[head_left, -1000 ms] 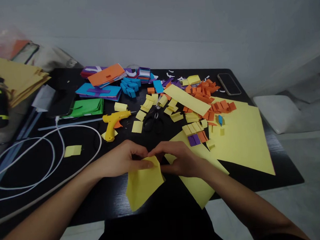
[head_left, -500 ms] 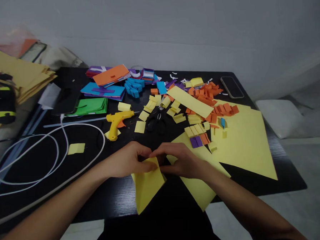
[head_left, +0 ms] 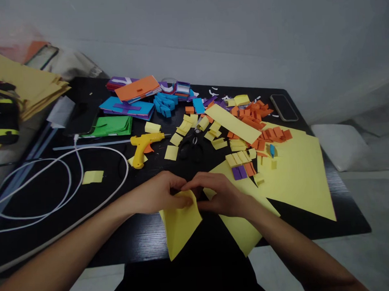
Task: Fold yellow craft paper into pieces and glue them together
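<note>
A folded sheet of yellow paper [head_left: 182,231] is pinched at its upper edge near the front of the black table, its lower corner hanging toward my lap. My left hand [head_left: 162,192] grips it with the thumb on the near face. At its upper right edge my right hand [head_left: 218,192] closes its fingers on the same sheet, some fingertips hidden behind it. Under my right wrist lies another yellow sheet [head_left: 244,227]. Black-handled scissors [head_left: 193,150] rest just beyond my hands, with small folded yellow pieces [head_left: 171,152] around them.
A yellow glue gun [head_left: 142,148] lies left of the scissors. White cable [head_left: 68,169] loops over the table's left side. Stacked green [head_left: 111,126] and blue folded papers [head_left: 127,107] lie at the back left. Orange strips [head_left: 250,114], large yellow sheets [head_left: 296,170] and a phone [head_left: 284,107] occupy the right.
The yellow sheet's right side has bent and shifted slightly in my fingers, its upper edge now more curved. Both hands keep nearly the same place; the view has shifted a little.
</note>
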`<move>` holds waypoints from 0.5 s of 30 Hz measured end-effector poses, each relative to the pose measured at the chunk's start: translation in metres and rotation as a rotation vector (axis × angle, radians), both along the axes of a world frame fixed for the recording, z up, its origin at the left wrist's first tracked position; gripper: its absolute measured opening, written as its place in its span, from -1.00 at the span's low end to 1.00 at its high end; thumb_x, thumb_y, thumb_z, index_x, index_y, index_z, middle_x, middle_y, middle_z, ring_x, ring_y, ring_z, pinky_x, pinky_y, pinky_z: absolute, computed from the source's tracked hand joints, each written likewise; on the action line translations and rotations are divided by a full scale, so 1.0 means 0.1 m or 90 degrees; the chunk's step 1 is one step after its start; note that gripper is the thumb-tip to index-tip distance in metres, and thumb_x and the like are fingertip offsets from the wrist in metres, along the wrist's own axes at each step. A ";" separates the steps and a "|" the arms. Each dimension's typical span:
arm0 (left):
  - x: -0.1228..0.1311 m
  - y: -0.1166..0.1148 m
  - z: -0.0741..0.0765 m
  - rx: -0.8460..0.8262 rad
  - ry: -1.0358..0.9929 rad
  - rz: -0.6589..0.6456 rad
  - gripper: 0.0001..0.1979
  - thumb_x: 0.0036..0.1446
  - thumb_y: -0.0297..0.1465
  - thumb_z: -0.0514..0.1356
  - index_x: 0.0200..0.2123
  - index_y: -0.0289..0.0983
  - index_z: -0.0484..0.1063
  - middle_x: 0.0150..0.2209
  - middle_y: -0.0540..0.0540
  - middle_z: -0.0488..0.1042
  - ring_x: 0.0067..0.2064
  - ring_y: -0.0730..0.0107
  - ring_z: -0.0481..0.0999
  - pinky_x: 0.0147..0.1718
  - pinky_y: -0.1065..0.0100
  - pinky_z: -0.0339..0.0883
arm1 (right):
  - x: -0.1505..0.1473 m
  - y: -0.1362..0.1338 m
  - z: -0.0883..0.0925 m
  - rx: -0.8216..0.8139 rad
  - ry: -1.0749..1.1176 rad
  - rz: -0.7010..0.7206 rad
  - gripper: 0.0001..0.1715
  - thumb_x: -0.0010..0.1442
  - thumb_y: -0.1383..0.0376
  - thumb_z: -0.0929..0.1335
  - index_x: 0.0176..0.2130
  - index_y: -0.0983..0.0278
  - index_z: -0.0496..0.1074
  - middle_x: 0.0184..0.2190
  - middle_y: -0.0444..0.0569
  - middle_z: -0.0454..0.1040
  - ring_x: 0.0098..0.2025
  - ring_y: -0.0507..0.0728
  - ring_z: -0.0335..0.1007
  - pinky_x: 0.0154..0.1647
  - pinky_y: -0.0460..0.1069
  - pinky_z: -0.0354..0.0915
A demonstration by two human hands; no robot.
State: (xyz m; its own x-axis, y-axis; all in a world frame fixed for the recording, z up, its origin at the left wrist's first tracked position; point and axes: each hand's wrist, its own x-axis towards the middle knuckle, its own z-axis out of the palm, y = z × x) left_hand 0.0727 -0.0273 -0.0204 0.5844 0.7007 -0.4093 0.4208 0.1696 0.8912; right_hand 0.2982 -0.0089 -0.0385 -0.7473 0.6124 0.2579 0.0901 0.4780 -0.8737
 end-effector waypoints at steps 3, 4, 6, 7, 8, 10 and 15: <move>0.00 0.00 0.00 0.000 0.006 0.005 -0.82 0.11 -0.30 0.25 -0.36 -0.30 0.58 -0.47 0.06 0.43 -0.45 0.49 0.31 -0.51 0.47 0.09 | 0.00 0.00 0.00 -0.003 0.000 0.002 -0.70 0.23 0.32 0.50 -0.01 0.22 0.56 -0.31 -0.08 0.52 -0.32 0.04 0.44 -0.28 -0.06 0.39; 0.01 0.01 0.00 0.000 0.008 0.009 -0.82 0.10 -0.31 0.25 -0.37 -0.30 0.58 -0.47 0.07 0.43 -0.45 0.50 0.31 -0.51 0.47 0.08 | -0.01 -0.01 0.00 -0.006 0.001 0.001 -0.70 0.23 0.33 0.50 -0.02 0.22 0.56 -0.31 -0.08 0.51 -0.32 0.04 0.43 -0.29 -0.07 0.39; 0.01 0.01 0.01 0.003 0.010 0.023 -0.85 0.08 -0.33 0.25 -0.40 -0.31 0.56 -0.49 0.08 0.40 -0.46 0.50 0.29 -0.51 0.46 0.07 | -0.01 -0.01 0.00 -0.022 0.002 -0.006 -0.68 0.22 0.35 0.50 -0.01 0.23 0.56 -0.29 -0.08 0.49 -0.32 0.03 0.43 -0.29 -0.07 0.38; 0.01 0.01 0.01 0.006 0.008 0.033 -0.85 0.07 -0.34 0.26 -0.40 -0.31 0.55 -0.50 0.09 0.39 -0.46 0.50 0.29 -0.50 0.46 0.07 | -0.01 -0.02 0.00 -0.035 0.001 -0.013 -0.67 0.21 0.37 0.50 0.00 0.23 0.56 -0.28 -0.07 0.48 -0.32 0.02 0.42 -0.29 -0.08 0.38; 0.02 0.01 0.01 0.010 0.002 0.044 -0.85 0.06 -0.34 0.26 -0.40 -0.31 0.54 -0.50 0.09 0.39 -0.46 0.50 0.29 -0.50 0.46 0.08 | -0.01 -0.02 0.00 -0.049 0.001 -0.019 -0.65 0.20 0.38 0.51 0.01 0.23 0.56 -0.26 -0.07 0.47 -0.32 0.02 0.42 -0.29 -0.08 0.39; 0.02 0.01 0.01 0.015 -0.013 0.055 -0.84 0.08 -0.32 0.26 -0.40 -0.31 0.54 -0.50 0.08 0.39 -0.45 0.50 0.30 -0.49 0.46 0.10 | -0.02 -0.02 0.00 -0.073 0.001 -0.028 -0.61 0.19 0.39 0.51 0.02 0.22 0.55 -0.24 -0.08 0.45 -0.32 0.00 0.42 -0.30 -0.10 0.39; 0.01 0.00 0.00 0.021 -0.023 0.034 -0.86 0.09 -0.34 0.28 -0.43 -0.31 0.54 -0.50 0.08 0.41 -0.46 0.51 0.33 -0.51 0.48 0.11 | -0.04 -0.04 -0.04 -0.060 0.017 -0.025 -0.65 0.19 0.40 0.50 -0.01 0.18 0.58 -0.27 -0.10 0.44 -0.32 0.01 0.40 -0.30 -0.10 0.39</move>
State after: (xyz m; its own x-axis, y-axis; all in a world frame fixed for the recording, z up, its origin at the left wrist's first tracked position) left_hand 0.0741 -0.0270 -0.0205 0.5598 0.7439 -0.3650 0.3797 0.1613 0.9110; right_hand 0.2941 -0.0128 -0.0427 -0.7161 0.6634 0.2171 0.0827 0.3895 -0.9173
